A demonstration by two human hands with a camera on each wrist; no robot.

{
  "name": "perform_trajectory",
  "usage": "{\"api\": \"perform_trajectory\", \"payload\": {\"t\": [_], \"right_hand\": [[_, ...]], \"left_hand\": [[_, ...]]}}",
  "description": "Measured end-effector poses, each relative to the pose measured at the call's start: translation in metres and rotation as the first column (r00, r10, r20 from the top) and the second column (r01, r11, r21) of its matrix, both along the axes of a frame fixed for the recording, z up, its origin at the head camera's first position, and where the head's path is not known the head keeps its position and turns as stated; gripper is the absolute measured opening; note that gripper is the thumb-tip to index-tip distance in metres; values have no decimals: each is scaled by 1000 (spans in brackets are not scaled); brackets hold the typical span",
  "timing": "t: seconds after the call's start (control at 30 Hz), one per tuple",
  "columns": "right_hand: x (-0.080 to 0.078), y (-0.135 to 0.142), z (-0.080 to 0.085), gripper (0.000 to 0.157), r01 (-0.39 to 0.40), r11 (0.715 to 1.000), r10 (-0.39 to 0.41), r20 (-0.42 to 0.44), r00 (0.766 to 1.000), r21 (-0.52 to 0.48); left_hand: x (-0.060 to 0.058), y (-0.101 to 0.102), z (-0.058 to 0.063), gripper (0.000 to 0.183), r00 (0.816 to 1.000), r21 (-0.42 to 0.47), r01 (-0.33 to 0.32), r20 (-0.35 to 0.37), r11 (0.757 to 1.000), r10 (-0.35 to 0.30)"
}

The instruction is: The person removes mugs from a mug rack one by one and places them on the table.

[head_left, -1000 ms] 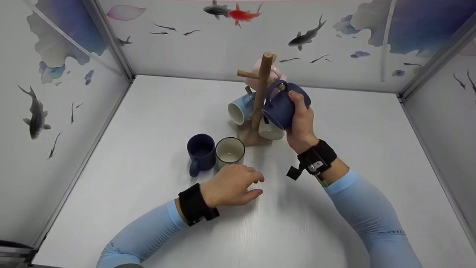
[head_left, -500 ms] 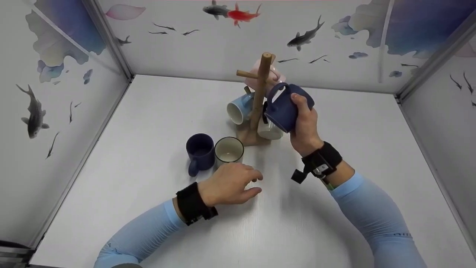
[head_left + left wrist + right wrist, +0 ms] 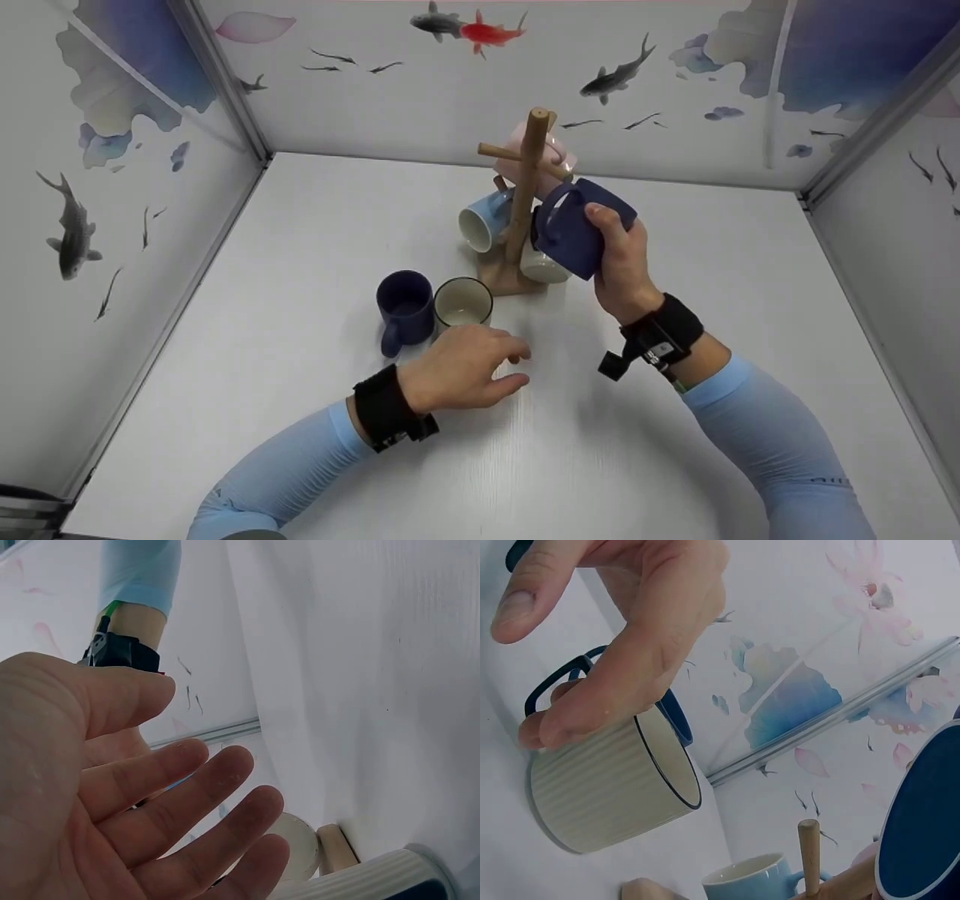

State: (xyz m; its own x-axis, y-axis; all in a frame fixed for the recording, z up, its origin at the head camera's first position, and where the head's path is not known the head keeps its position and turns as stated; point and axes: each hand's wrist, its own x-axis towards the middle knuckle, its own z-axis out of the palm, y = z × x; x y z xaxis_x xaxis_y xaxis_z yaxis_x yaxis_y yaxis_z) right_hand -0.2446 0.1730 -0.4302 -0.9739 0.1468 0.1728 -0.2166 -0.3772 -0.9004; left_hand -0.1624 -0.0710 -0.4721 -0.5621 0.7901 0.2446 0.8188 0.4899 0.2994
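Note:
My right hand (image 3: 622, 259) grips a dark blue mug (image 3: 581, 232) by its body, thumb on the near side. The mug is tilted, its handle toward the wooden mug tree (image 3: 526, 180); the right wrist view catches its mouth (image 3: 922, 817). Light blue (image 3: 484, 219), pink (image 3: 517, 154) and off-white (image 3: 546, 262) mugs hang on the tree, the off-white one partly behind the held mug. My left hand (image 3: 461, 367) has relaxed, spread fingers and holds nothing. It lies just in front of a ribbed cream mug (image 3: 607, 791) with a dark rim.
A second dark blue mug (image 3: 405, 307) stands upright left of the cream mug, its handle toward me. The white table (image 3: 300, 247) is bounded by patterned panels (image 3: 360, 97) at the back and sides.
My right hand has drawn the dark blue mug slightly right and toward me, away from the tree's post, and its tilt has changed. My left hand has barely moved.

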Motion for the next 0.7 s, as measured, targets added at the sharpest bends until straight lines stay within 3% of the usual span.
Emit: {"api": "perform_trajectory", "payload": {"t": [0.17, 0.33, 0.53, 0.7], "right_hand": [[2, 6, -3, 18, -19, 1000, 20, -14, 1000, 21], [6, 14, -7, 36, -112, 990, 114, -26, 993, 86], [14, 23, -13, 48, -178, 967, 187, -34, 982, 181], [21, 26, -15, 55, -201, 932, 221, -33, 975, 301]], "left_hand": [[-2, -3, 5, 25, 1000, 13, -11, 29, 1000, 10], [-3, -3, 9, 24, 998, 59, -16, 58, 998, 13], [-6, -1, 11, 24, 995, 101, -10, 98, 995, 0], [-7, -1, 10, 25, 995, 132, -27, 104, 991, 14]]}}
